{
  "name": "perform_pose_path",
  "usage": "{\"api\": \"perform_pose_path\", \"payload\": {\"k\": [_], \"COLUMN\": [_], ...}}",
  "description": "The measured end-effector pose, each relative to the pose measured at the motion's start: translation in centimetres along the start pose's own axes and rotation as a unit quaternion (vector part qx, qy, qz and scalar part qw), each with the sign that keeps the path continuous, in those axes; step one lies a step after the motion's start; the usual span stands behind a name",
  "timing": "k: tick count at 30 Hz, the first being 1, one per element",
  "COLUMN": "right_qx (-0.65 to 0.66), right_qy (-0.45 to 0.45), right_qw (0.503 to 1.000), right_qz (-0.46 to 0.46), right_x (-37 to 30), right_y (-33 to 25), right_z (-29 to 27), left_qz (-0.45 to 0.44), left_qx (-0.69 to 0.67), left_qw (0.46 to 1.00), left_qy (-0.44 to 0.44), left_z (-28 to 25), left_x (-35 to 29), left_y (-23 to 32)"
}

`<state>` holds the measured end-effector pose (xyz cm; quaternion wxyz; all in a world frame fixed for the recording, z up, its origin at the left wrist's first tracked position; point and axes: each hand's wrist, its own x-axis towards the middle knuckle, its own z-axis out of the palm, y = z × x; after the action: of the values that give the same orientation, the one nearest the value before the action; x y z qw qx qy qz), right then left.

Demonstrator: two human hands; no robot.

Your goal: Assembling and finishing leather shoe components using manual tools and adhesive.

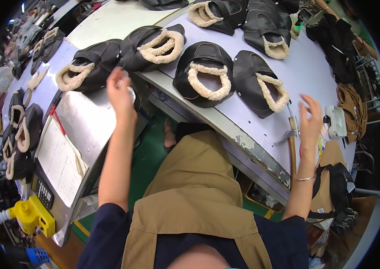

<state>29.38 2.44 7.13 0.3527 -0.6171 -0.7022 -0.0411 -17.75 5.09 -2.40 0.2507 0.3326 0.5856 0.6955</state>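
Head view: I see the left hand (122,99) blurred beside a black fleece-trimmed shoe (102,56), its grip unclear; the right hand's (312,122) fingers curl loosely, apparently empty, near a hammer (292,150). Four such shoes line the desk (306,76), presumably for easy reach.

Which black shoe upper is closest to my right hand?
The fleece-trimmed upper just left of the hammer; every other one lies farther from your right hand.

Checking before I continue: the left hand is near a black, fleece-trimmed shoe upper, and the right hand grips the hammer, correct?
Not quite: in the head view, the right hand is open beside the hammer, not gripping it. The left hand is near a black, fleece-trimmed shoe upper.
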Motion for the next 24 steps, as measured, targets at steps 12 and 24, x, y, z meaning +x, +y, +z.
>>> {"api": "perform_pose_path", "payload": {"k": [12,24], "right_qx": [0.128,-0.086], "right_qy": [-0.177,-0.169], "right_qw": [0.971,0.974], "right_qz": [-0.094,-0.128], "right_x": [-2.5,-2.8], "right_y": [-13.4,-15.4], "right_z": [9.8,6.8], "left_qz": [-0.066,0.028], "left_qx": [0.000,0.104], "left_qw": [0.962,0.935], "left_qy": [-0.267,-0.338], "left_z": [4.3,7.1], "left_x": [-12.8,-14.5], "left_y": [3.2,3.6]}}
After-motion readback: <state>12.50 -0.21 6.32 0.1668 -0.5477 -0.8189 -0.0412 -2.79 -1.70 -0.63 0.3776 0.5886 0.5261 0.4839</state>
